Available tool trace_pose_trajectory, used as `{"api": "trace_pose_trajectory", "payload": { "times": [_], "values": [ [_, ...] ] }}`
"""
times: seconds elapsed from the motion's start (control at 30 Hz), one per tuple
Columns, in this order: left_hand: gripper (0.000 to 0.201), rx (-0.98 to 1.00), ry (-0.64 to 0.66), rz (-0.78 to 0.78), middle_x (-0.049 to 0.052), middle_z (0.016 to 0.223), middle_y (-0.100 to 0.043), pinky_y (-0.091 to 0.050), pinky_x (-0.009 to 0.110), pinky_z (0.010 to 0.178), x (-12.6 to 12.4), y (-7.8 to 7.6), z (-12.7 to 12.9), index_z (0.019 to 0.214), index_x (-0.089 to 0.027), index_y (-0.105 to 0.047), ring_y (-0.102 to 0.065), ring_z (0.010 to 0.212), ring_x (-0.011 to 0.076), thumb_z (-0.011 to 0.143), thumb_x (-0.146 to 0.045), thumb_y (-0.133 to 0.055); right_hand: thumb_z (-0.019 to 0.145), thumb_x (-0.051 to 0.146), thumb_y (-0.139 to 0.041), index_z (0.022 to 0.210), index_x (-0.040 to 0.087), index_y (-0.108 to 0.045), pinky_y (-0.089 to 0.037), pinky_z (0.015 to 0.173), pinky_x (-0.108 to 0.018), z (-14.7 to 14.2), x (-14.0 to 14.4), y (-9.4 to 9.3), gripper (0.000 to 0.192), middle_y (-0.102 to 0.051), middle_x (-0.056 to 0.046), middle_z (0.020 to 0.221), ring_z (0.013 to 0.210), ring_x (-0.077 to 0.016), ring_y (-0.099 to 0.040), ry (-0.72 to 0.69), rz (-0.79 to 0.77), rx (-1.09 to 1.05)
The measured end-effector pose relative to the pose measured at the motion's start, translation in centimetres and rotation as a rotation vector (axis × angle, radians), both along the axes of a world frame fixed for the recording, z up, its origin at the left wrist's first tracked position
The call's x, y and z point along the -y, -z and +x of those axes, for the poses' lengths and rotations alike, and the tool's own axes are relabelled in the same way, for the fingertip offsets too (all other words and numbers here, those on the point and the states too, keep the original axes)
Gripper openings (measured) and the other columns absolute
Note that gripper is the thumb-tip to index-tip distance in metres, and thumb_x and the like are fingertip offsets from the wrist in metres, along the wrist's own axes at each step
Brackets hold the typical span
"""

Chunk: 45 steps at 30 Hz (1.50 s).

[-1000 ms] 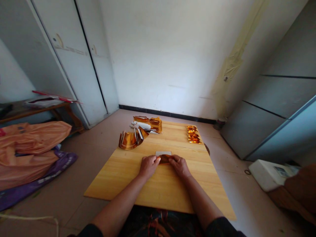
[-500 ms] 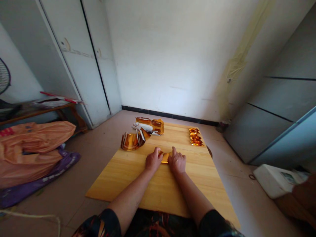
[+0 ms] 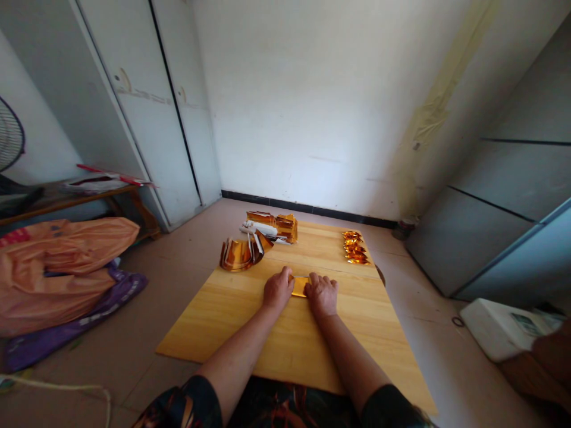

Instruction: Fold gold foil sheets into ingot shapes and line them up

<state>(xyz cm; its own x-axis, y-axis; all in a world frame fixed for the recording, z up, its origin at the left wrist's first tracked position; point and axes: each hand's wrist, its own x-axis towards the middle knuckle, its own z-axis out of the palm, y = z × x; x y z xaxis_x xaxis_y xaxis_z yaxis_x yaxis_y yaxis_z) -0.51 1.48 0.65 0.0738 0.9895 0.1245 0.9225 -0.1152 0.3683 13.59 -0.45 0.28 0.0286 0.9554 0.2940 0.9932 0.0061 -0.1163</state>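
A small sheet of shiny gold foil paper (image 3: 300,287) lies low over the wooden table (image 3: 250,315), stretched between my two hands. My left hand (image 3: 278,288) is closed on its left end, thumb on top. At the right end, my right hand (image 3: 323,292) grips the sheet with its fingers curled over it. The paper looks folded into a flat strip; much of both ends is hidden under my fingers.
Curved gold sheets (image 3: 238,252) sit at the table's left, with a stack of gold and white paper (image 3: 272,227) behind them. Several folded gold foil pieces (image 3: 355,248) stand in a row at the back right. A white wall (image 3: 312,107) rises beyond.
My right hand's raised index finger has come down onto the paper. The sheet now looks flatter, and a little more of it shows between my hands.
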Motion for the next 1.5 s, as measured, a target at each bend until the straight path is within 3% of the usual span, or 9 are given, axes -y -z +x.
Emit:
{"api": "trace_pose_trajectory", "payload": {
  "times": [0.33, 0.47, 0.6, 0.83, 1.13, 1.5],
  "values": [
    [0.026, -0.196, 0.053, -0.011, 0.007, 0.089, -0.070, -0.043, 0.029, 0.071, 0.1, -0.7, 0.4, 0.111, -0.022, -0.053, -0.064, 0.084, 0.0207, 0.093, -0.025, -0.034, 0.087, 0.025, -0.051, 0.083, 0.018, -0.062, -0.023, 0.079, -0.032, 0.5, -0.7, -0.5, 0.014, -0.069, -0.006, 0.080, 0.080, -0.0174, -0.057, -0.056, -0.024, -0.023],
    [0.027, -0.205, 0.080, -0.008, 0.006, 0.087, -0.070, -0.043, 0.028, 0.071, 0.2, -1.0, 0.4, 0.112, -0.021, -0.054, -0.064, 0.084, 0.0207, 0.092, -0.022, -0.035, 0.086, 0.026, -0.052, 0.103, 0.021, -0.062, -0.025, 0.083, -0.029, 1.4, -0.7, -0.2, 0.020, -0.069, -0.003, 0.086, 0.087, -0.0165, -0.058, -0.098, 0.030, -0.205],
    [0.029, -0.185, 0.106, -0.021, 0.006, 0.089, -0.070, -0.042, 0.028, 0.073, 0.3, -1.2, 0.3, 0.113, -0.021, -0.054, -0.064, 0.084, 0.0197, 0.092, -0.022, -0.034, 0.084, 0.025, -0.053, 0.115, 0.021, -0.058, -0.029, 0.081, -0.025, 1.9, -0.8, 0.0, 0.032, -0.069, -0.001, 0.084, 0.089, -0.0157, -0.058, -0.093, -0.027, -0.366],
    [0.031, -0.197, 0.075, -0.043, 0.008, 0.093, -0.070, -0.043, 0.029, 0.078, 0.0, -0.9, 0.4, 0.117, -0.021, -0.053, -0.063, 0.090, 0.0212, 0.093, -0.023, -0.034, 0.086, 0.022, -0.049, 0.110, 0.022, -0.063, -0.029, 0.083, -0.027, 1.3, -0.6, -0.5, 0.028, -0.069, -0.005, 0.099, 0.095, -0.0176, -0.056, -0.090, -0.069, -0.207],
    [0.028, -0.203, 0.050, -0.073, 0.011, 0.090, -0.070, -0.045, 0.032, 0.072, -0.4, -0.8, 0.4, 0.112, -0.021, -0.055, -0.065, 0.085, 0.0226, 0.094, -0.026, -0.034, 0.091, 0.024, -0.046, 0.090, 0.021, -0.064, -0.025, 0.074, -0.029, 0.9, -0.6, -0.4, 0.018, -0.070, -0.004, 0.086, 0.089, -0.0166, -0.055, -0.085, -0.062, -0.008],
    [0.026, -0.247, 0.083, -0.023, 0.007, 0.087, -0.068, -0.042, 0.030, 0.073, -0.6, -0.1, 0.3, 0.101, -0.022, -0.063, -0.061, 0.086, 0.0204, 0.090, -0.023, -0.040, 0.093, 0.030, -0.046, 0.084, 0.022, -0.066, -0.023, 0.071, -0.030, 1.1, -0.1, 0.0, 0.023, -0.066, -0.004, 0.081, 0.086, -0.0179, -0.051, -0.090, -0.012, 0.046]
  ]
}}
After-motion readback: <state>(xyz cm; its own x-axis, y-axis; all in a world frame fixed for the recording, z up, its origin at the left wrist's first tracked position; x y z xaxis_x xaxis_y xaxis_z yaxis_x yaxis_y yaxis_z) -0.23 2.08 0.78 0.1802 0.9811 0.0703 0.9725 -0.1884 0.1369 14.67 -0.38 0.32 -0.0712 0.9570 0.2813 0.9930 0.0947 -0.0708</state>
